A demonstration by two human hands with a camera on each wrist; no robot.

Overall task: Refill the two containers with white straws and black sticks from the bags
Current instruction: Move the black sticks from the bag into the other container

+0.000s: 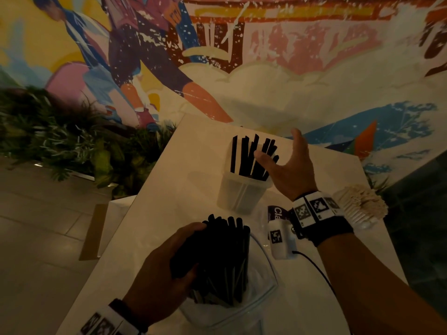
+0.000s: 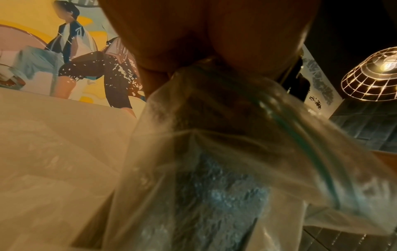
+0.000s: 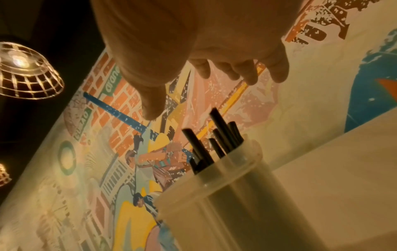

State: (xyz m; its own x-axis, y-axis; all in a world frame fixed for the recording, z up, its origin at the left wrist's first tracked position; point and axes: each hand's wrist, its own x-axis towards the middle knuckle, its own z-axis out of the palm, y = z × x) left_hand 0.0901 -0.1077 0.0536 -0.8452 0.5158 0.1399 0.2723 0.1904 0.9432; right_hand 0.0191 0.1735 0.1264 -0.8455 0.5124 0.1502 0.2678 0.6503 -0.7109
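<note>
A white table (image 1: pixel 183 165) stands before a painted mural wall (image 1: pixel 266 56). The left hand (image 1: pixel 167 269) grips a bundle of black sticks (image 1: pixel 225 257) in a clear bag (image 1: pixel 263 286). The right hand (image 1: pixel 287 165) hovers, fingers spread and released, beside the translucent container (image 1: pixel 242 192), which holds upright sticks.

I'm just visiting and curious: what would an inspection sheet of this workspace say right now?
Surface: white table, dimly lit.
Job's things: translucent plastic container holding black sticks; clear plastic bag with a bundle of black sticks; white straws bundle at the right edge.
Clutter: purple-labelled packet.
Hands: left hand grips the bundle in the bag; right hand open beside the container's sticks.
Cables: black cable from the right wrist camera.
Surroundings: colourful mural, green plants, wire pendant lamp.
</note>
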